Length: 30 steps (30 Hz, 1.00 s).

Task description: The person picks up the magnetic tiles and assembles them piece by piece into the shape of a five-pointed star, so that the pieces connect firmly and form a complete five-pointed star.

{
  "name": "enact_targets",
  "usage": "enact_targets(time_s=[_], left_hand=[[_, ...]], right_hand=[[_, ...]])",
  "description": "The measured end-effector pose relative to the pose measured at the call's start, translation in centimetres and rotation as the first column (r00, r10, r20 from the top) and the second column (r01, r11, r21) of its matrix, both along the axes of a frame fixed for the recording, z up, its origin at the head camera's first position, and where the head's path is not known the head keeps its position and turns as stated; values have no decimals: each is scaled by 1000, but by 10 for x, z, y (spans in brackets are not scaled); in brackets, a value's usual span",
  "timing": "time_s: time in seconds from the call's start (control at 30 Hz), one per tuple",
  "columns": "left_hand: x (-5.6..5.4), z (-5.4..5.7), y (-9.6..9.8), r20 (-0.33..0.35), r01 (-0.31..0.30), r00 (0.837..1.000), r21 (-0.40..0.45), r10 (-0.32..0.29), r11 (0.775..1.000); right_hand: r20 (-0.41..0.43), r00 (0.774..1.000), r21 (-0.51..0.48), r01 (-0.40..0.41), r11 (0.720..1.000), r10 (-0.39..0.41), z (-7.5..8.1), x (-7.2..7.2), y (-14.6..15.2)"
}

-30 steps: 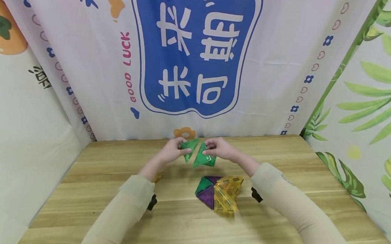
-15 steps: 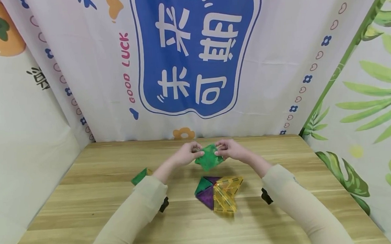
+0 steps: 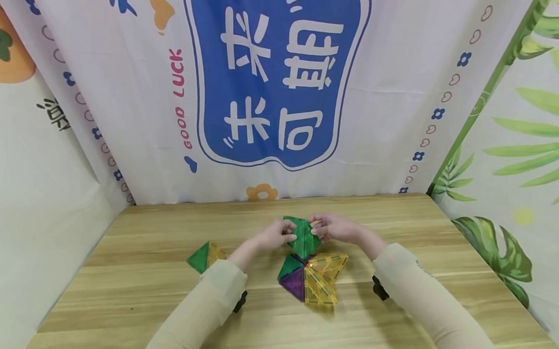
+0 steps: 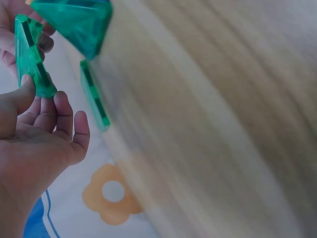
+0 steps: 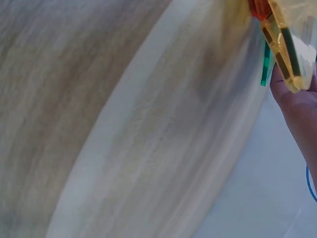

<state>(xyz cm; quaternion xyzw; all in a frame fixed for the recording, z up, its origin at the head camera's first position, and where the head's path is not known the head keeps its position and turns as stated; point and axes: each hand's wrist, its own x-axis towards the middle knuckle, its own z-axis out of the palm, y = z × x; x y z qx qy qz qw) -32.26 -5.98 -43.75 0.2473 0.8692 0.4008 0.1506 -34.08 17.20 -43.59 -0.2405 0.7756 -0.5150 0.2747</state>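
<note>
Green translucent magnetic tiles [image 3: 304,239] are held up between both hands, just behind a colourful tile cluster. My left hand [image 3: 276,235] pinches them from the left; in the left wrist view the thumb presses a green triangular tile [image 4: 30,59] against the fingers. From the other side my right hand [image 3: 334,228] grips them by the right edge. The cluster on the table joins purple triangles [image 3: 293,284], a green triangle [image 3: 288,265] and yellow tiles [image 3: 322,283]. Yellow tiles [image 5: 283,47] partly cover the right hand [image 5: 299,106] in the right wrist view.
A separate green tile [image 3: 199,258] and yellow tile [image 3: 215,253] lie joined beside the left forearm, partly hidden by the sleeve. The wooden table [image 3: 97,321] ends at a printed cloth [image 3: 401,136] behind the hands.
The green pieces, apart in the two hands a second ago, have come together. Both hands have then moved toward the cluster with them. The tiles by the left sleeve show more.
</note>
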Motion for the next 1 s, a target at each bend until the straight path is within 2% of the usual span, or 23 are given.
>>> enact_targets(time_s=[0.2, 0.37, 0.5, 0.6, 0.73, 0.83, 0.97, 1.0], left_hand=[[0, -10, 2, -47, 10, 999, -66, -14, 998], [1, -15, 4, -25, -1, 1000, -117, -2, 993], [1, -18, 5, -21, 6, 1000, -140, -9, 990], [-1, -20, 4, -84, 1, 996, -134, -12, 991], [-6, -22, -1, -214, -16, 977, -134, -13, 991], [-9, -22, -6, -248, -5, 968, -158, -35, 987], [-9, -21, -12, -218, 32, 973, -189, -74, 981], [-9, -20, -13, -211, 40, 974, -195, -82, 980]], right_hand=[[22, 999, 28, -29, 999, 29, -12, -2, -2], [50, 998, 23, -28, 999, 27, -19, -2, -3], [10, 1000, 53, -14, 998, 14, -22, -2, -4], [-40, 999, 92, 5, 996, -2, -21, -1, -4], [-116, 993, 120, 18, 993, -4, -16, 2, -1], [-226, 974, 134, 3, 991, 28, -11, 2, 3], [-382, 919, 177, -28, 984, 95, -2, 5, 7], [-420, 899, 200, -36, 979, 119, 0, 7, 6]])
